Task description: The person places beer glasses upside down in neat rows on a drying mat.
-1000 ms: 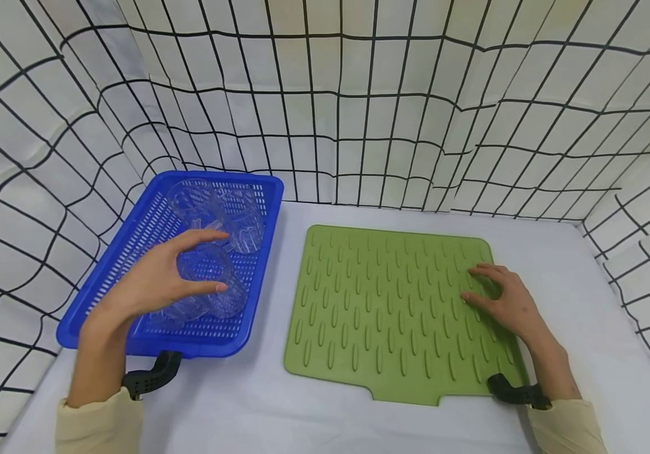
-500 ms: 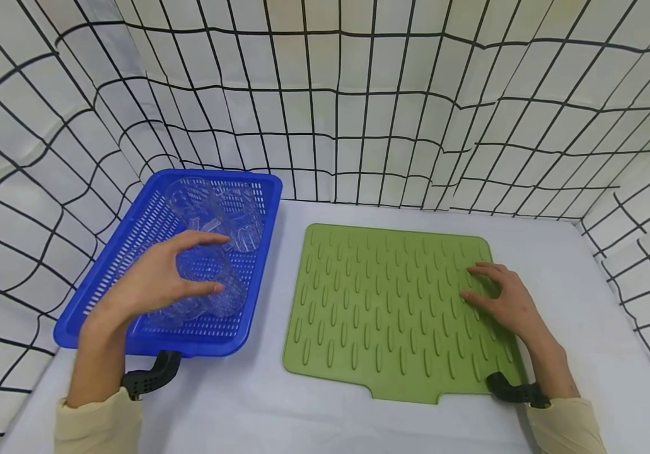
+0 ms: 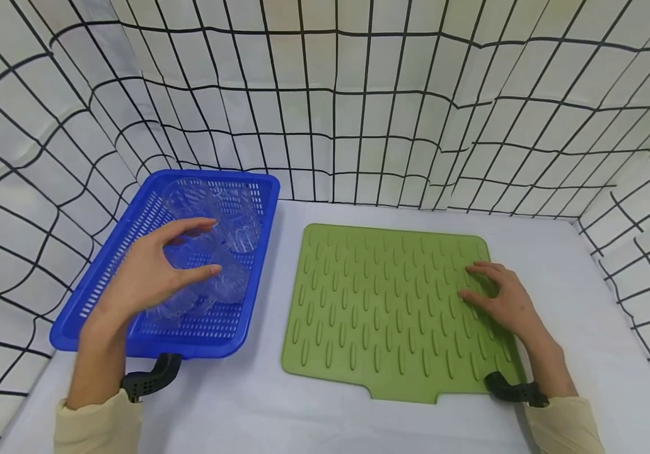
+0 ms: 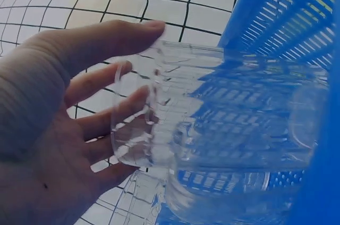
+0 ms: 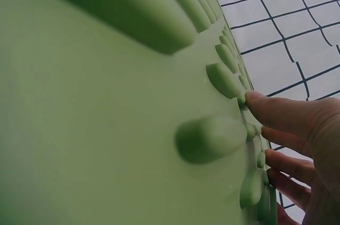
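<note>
My left hand is over the blue basket, its thumb and fingers curved around a clear drinking glass. In the left wrist view, this glass lies sideways, with the thumb along its upper edge and the fingers behind it. Several more clear glasses lie in the basket; overlap and transparency blur their outlines. My right hand rests at the right side of the green ribbed mat, fingers loosely bent and holding nothing. In the right wrist view, its fingertips touch or nearly touch the mat's raised ribs.
A white cloth covers the table beneath basket and mat. Black grid netting over white sheeting rises behind and along both sides. The basket's raised rim stands near the left netting. Black straps sit on both wrists.
My left hand has moved slightly away from me, and the glass in it has shifted the same way inside the basket. The right hand stays in place on the mat.
</note>
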### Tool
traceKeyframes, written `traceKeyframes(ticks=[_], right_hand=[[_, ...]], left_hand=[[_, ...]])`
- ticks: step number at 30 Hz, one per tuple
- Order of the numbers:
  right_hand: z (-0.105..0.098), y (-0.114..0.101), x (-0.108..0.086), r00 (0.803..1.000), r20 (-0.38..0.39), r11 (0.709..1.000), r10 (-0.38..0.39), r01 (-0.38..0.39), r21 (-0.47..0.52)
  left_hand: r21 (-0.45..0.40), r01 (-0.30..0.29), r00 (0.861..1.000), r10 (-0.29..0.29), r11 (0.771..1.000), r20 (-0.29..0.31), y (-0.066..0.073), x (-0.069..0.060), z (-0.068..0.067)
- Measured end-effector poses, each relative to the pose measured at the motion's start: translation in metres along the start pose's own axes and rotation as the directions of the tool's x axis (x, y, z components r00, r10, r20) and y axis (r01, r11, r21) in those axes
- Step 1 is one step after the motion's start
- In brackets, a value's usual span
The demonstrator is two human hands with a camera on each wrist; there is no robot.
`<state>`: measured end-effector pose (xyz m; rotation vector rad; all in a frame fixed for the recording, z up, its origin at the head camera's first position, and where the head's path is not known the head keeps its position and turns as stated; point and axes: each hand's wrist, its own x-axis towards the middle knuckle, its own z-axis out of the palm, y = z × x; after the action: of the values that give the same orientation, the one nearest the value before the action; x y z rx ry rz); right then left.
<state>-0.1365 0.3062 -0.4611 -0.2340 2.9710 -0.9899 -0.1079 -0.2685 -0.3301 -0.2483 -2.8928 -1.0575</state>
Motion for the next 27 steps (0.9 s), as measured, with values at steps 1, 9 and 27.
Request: traceKeyframes(ticks=[1,9,27], right_hand=[[0.0,0.0001,0.0003,1.0,-0.001,1.0,-0.001,0.001,0.001],[-0.0046,-0.0004,0.0001,1.0,0.0,1.0,0.013,-0.013,-0.013],[0.0019,-0.0008,-0.0006,1.0,-0.017,1.0,-0.003,0.002,-0.014]], left_hand=[[-0.004,0.007,1.0,-0.007,1.0,-0.019,0.001,0.0002,-0.0002],[-0.032,0.006,0.988,-0.011,0.999,-0.154,0.0069,0.0029,-0.003],[-0.21,-0.051,0.906,-0.043,0.976,-0.42,0.0076,0.0039,-0.0051]])
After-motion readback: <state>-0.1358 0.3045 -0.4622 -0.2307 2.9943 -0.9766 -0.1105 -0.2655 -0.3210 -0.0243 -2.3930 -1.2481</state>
